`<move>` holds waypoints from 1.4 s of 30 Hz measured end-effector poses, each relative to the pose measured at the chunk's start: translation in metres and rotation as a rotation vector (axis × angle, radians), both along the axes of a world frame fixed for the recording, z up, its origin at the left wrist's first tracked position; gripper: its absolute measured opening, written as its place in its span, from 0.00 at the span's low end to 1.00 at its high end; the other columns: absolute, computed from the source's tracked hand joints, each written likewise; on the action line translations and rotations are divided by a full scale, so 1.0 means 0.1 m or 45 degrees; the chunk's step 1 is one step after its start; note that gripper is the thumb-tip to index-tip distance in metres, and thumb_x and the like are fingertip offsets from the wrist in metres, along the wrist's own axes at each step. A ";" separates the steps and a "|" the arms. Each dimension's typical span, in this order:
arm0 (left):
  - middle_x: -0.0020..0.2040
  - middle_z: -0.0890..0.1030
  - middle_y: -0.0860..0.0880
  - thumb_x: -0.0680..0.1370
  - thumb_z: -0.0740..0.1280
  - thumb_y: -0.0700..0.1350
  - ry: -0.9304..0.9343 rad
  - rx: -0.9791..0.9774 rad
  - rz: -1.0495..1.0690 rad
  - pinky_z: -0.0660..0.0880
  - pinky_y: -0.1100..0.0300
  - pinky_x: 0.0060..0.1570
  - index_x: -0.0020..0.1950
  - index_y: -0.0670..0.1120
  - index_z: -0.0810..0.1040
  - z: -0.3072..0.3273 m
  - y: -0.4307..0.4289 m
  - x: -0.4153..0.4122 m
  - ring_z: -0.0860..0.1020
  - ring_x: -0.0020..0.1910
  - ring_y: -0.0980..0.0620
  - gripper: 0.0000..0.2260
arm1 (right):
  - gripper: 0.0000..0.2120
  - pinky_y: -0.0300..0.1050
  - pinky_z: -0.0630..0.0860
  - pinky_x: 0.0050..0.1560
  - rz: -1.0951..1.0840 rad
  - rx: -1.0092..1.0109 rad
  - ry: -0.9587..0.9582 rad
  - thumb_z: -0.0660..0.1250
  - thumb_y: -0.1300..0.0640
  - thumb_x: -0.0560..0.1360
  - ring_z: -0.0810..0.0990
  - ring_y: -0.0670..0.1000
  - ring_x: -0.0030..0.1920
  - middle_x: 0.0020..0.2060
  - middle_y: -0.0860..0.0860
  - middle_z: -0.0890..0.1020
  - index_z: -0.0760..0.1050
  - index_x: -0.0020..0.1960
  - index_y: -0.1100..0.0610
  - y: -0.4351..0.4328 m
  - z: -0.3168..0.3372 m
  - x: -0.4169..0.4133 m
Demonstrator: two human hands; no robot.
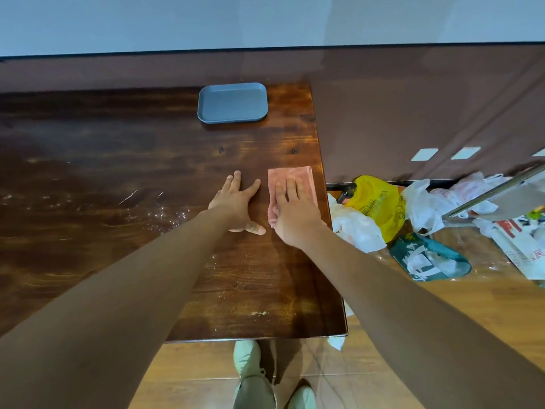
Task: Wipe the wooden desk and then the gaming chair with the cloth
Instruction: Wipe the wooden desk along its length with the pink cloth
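Note:
A folded pink cloth (295, 177) lies near the right edge of the dark wooden desk (118, 172). My right hand (295, 211) presses flat on the cloth with straight fingers, the thumb at the cloth's left edge. My left hand (239, 202) rests flat on the bare desk just left of the cloth, fingers spread. No gaming chair is in view.
A grey-blue tray (233, 102) sits at the desk's back right. White crumbs and specks (156, 214) are scattered on the desk's left part. Plastic bags (380, 208) and papers lie on the floor right of the desk. My feet (253, 376) stand below the front edge.

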State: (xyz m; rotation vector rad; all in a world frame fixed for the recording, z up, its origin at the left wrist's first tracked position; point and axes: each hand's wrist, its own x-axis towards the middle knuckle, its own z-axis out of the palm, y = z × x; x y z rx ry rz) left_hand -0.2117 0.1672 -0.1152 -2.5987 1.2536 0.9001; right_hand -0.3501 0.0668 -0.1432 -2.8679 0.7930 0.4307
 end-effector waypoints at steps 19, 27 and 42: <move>0.85 0.42 0.43 0.64 0.82 0.66 -0.054 0.032 -0.038 0.62 0.38 0.78 0.86 0.60 0.44 0.03 -0.26 0.33 0.43 0.84 0.38 0.62 | 0.43 0.57 0.47 0.83 -0.086 0.066 0.009 0.62 0.41 0.84 0.41 0.60 0.85 0.85 0.56 0.44 0.39 0.86 0.54 -0.26 0.05 0.40; 0.82 0.54 0.40 0.71 0.80 0.62 -0.179 -0.017 -0.115 0.70 0.40 0.72 0.85 0.57 0.54 0.13 -0.52 0.62 0.56 0.81 0.37 0.50 | 0.46 0.56 0.67 0.78 -0.107 0.115 -0.102 0.66 0.37 0.81 0.46 0.59 0.85 0.86 0.53 0.48 0.44 0.86 0.51 -0.03 -0.07 0.01; 0.80 0.58 0.44 0.72 0.80 0.59 -0.141 0.007 -0.174 0.75 0.41 0.69 0.85 0.60 0.56 0.20 -0.80 0.99 0.60 0.79 0.40 0.48 | 0.39 0.54 0.75 0.72 -0.175 0.146 -0.069 0.65 0.42 0.83 0.50 0.57 0.85 0.86 0.51 0.50 0.48 0.86 0.48 -0.49 0.08 0.49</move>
